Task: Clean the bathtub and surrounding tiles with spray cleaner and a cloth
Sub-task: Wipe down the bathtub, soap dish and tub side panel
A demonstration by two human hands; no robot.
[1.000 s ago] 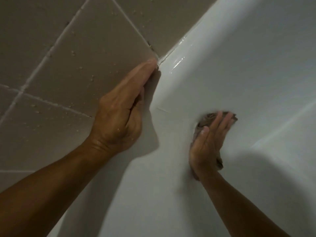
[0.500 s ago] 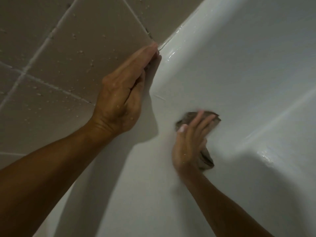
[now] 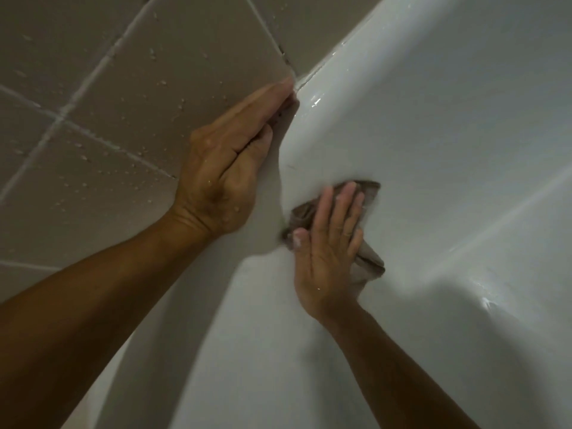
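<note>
The white bathtub (image 3: 433,150) fills the right and lower part of the view, its surface wet and shiny. Beige wall tiles (image 3: 108,119) with water droplets cover the upper left. My left hand (image 3: 226,168) rests flat against a tile, fingers straight, fingertips at the seam where tile meets tub rim. My right hand (image 3: 328,249) presses a crumpled brown cloth (image 3: 368,193) flat against the tub's inner wall, fingers straight on top of it. Most of the cloth is hidden under the palm. No spray bottle is in view.
Pale grout lines (image 3: 102,65) cross the tiles. A dark gap in the grout (image 3: 283,55) runs down to the tub rim. Both forearms reach in from the bottom of the view. My shadow lies on the tub below the hands.
My right hand has slid the cloth leftward along the tub wall, toward the left hand. The left hand has stayed braced on the tile.
</note>
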